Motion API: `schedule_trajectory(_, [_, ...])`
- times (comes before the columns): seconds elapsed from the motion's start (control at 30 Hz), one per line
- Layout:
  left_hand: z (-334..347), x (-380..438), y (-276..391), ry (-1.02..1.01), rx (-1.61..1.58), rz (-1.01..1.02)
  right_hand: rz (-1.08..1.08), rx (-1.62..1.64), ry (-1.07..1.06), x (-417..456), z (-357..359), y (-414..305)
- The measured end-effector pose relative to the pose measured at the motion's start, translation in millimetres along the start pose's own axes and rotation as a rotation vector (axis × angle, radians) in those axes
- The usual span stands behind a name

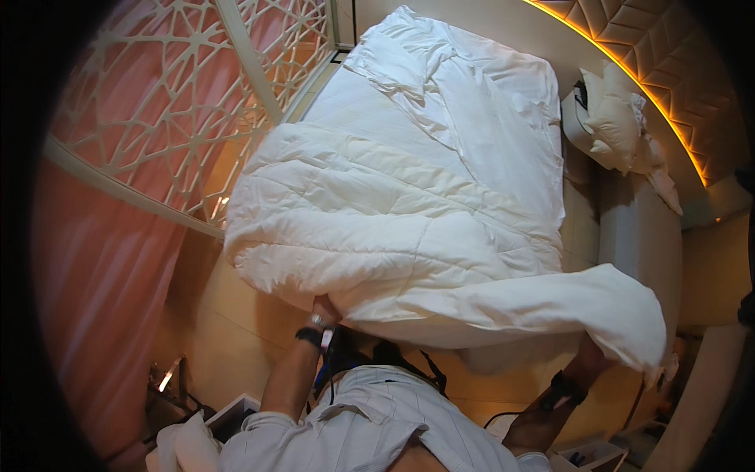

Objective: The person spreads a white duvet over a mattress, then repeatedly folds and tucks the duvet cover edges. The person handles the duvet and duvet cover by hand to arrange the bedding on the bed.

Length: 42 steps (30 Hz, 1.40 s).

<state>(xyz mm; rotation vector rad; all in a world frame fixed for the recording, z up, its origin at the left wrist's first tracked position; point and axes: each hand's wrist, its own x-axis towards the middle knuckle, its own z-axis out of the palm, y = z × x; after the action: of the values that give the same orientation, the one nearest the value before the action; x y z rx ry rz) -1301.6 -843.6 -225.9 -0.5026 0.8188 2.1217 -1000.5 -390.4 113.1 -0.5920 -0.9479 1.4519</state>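
A thick white quilted duvet (365, 230) lies bunched across the near half of a bed and hangs past its near end. My left hand (326, 309) grips the duvet's near edge left of centre, its fingertips hidden in the cloth. Farther right, my right hand (591, 356) holds the same edge out to the side; a raised fold drapes over it and covers most of the fingers. Beyond the duvet, a white sheet (507, 130) lies wrinkled on the mattress. Crumpled white bed linen (401, 59) is heaped at the far left corner.
On the left stands a white lattice screen (194, 112) with a pink curtain (106, 283). Pillows (610, 118) rest on a white cabinet (575, 121) at right, near a grey sofa or bench (640, 236). Open white boxes or drawers (590, 459) sit low near me.
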Motion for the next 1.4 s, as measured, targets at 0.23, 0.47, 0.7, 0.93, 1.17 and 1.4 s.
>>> schedule_trajectory(0.23, [-30,-190,6,0.219,-0.026,0.005,0.913,0.588,-0.235,-4,-84,185])
schedule_trajectory(0.47, [-42,-216,6,0.181,-0.143,0.052,1.110,0.283,-0.038,-45,-85,268])
schedule_trajectory(0.7, [50,-137,86,0.220,0.300,0.066,1.127,-0.429,-0.736,-64,6,234])
schedule_trajectory(0.93, [109,-90,91,0.163,0.382,0.042,-0.172,-0.714,-1.811,-147,115,268])
schedule_trajectory(1.17, [124,-72,98,0.128,0.213,0.125,0.267,-0.781,-2.088,-174,130,297])
schedule_trajectory(1.4, [-9,-47,20,0.471,0.084,-0.061,0.927,-0.435,-1.346,-86,210,143])
